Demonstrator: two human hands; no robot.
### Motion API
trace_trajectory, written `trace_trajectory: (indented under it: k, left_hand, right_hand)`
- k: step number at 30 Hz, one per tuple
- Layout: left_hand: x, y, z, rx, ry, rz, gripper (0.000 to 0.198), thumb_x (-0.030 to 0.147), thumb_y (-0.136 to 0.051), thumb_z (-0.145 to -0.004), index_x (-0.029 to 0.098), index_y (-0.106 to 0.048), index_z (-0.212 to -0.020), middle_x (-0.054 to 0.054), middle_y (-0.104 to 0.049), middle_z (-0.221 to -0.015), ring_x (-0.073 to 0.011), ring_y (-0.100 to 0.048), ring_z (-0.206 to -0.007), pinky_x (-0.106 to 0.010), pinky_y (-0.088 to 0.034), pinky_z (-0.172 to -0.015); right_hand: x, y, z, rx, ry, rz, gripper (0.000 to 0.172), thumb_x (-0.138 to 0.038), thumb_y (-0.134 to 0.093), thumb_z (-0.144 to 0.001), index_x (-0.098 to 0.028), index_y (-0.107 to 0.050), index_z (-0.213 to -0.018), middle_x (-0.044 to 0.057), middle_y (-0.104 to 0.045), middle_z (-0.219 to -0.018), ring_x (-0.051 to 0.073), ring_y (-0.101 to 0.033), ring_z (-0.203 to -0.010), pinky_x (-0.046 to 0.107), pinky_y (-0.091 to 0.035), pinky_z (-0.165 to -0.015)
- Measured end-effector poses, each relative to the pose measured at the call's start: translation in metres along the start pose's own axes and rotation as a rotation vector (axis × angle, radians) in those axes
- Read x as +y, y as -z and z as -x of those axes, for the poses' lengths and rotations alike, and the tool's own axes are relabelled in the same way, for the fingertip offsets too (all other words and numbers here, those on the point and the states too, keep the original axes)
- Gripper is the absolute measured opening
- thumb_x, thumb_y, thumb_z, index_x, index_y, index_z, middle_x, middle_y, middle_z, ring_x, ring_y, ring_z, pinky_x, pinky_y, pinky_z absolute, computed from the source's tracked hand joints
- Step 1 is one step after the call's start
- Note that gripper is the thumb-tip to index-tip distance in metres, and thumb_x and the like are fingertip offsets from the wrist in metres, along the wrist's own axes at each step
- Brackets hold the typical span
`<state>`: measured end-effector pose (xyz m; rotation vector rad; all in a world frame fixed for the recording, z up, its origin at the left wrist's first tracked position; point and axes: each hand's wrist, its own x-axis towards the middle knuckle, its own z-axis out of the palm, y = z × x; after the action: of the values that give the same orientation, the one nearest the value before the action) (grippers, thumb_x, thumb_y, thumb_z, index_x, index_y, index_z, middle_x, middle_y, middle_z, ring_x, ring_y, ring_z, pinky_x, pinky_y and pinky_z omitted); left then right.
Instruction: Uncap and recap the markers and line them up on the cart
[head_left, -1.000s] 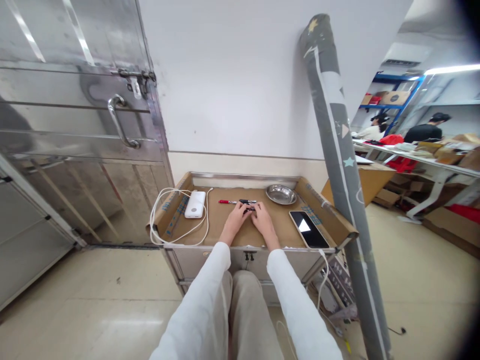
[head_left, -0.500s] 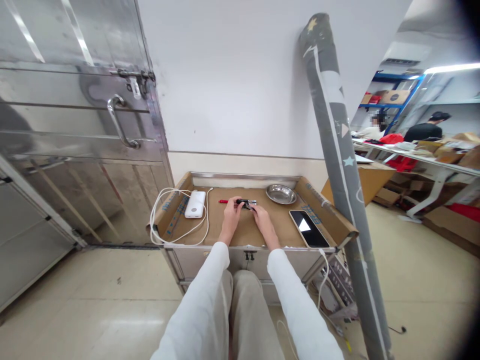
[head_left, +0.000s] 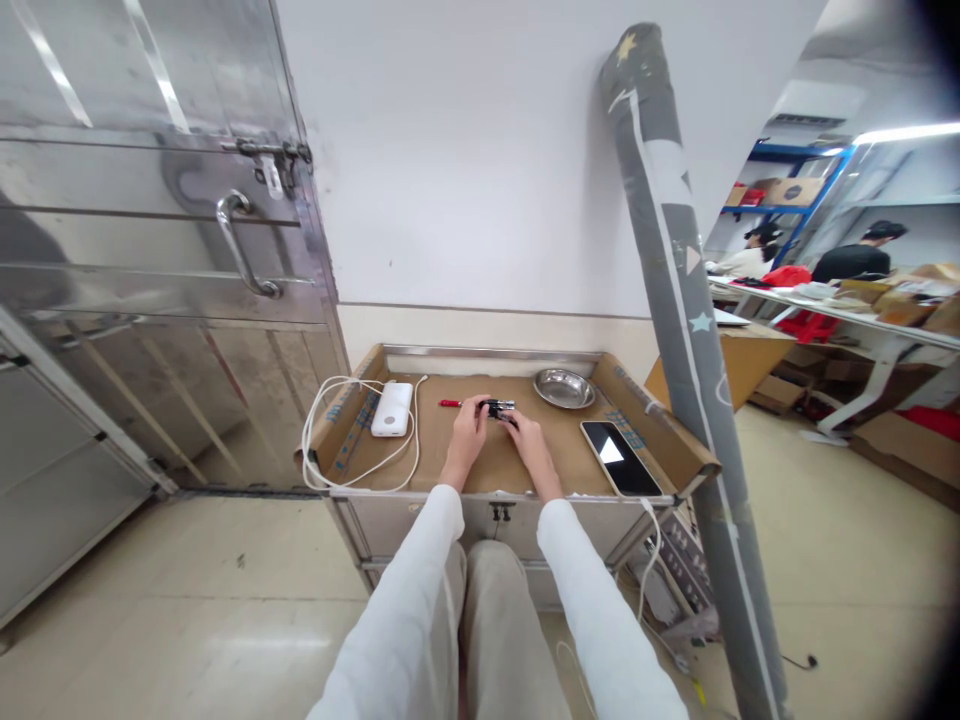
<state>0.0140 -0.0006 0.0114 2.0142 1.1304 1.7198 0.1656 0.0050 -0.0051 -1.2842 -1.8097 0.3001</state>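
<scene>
My left hand (head_left: 466,432) and my right hand (head_left: 525,437) meet over the brown cardboard-lined top of a metal cart (head_left: 487,352). Both pinch a small black object (head_left: 495,408) between their fingertips; it is too small to name. A red pen (head_left: 451,403) lies just left of my left fingers. A black pen lies by the small object, partly hidden by my fingers. White sleeves cover both arms.
A white power bank (head_left: 392,409) with a looped white cable (head_left: 315,440) lies at the left. A steel bowl (head_left: 563,388) and a phone (head_left: 619,458) lie at the right. A grey rolled mat (head_left: 679,300) leans beside the cart. Two people sit far right.
Both hands moved forward from the cart's middle to the pens and closed on the small black object. The view shifted slightly.
</scene>
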Motion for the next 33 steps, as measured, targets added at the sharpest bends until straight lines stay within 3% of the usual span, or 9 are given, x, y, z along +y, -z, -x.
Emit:
trace_trajectory:
  k: [15, 28, 33]
  left_hand:
    - [0.0044, 0.0039, -0.0025, 0.140, 0.057, -0.082, 0.026, 0.033, -0.034, -0.096, 0.018, -0.050, -0.111, -0.010, -0.060, -0.108, -0.0176, -0.058, -0.103, -0.034, -0.046, -0.092]
    - [0.0056, 0.0062, -0.0006, 0.132, 0.090, -0.039, 0.023, 0.031, -0.036, -0.095, 0.019, -0.051, -0.108, -0.010, -0.060, -0.107, -0.0179, -0.058, -0.100, -0.035, -0.047, -0.090]
    - [0.0064, 0.0077, -0.0001, 0.163, 0.119, -0.041, 0.021, 0.029, -0.037, -0.095, 0.019, -0.051, -0.107, -0.010, -0.060, -0.106, -0.0174, -0.059, -0.100, -0.033, -0.047, -0.088]
  right_hand:
    - [-0.0038, 0.0016, 0.0006, 0.038, 0.040, 0.049, 0.021, -0.027, -0.047, -0.088, -0.020, -0.066, -0.096, 0.008, -0.070, -0.098, 0.020, -0.066, -0.087, 0.030, -0.048, -0.081]
    - [-0.0041, 0.0013, 0.0016, 0.041, 0.049, 0.099, 0.024, -0.031, -0.044, -0.089, -0.022, -0.064, -0.099, 0.007, -0.070, -0.094, 0.019, -0.065, -0.083, 0.029, -0.048, -0.078]
    - [-0.0027, 0.0019, 0.0060, 0.153, -0.037, 0.229, 0.031, -0.034, -0.038, -0.092, -0.020, -0.063, -0.102, 0.009, -0.067, -0.088, 0.018, -0.061, -0.076, 0.029, -0.046, -0.074]
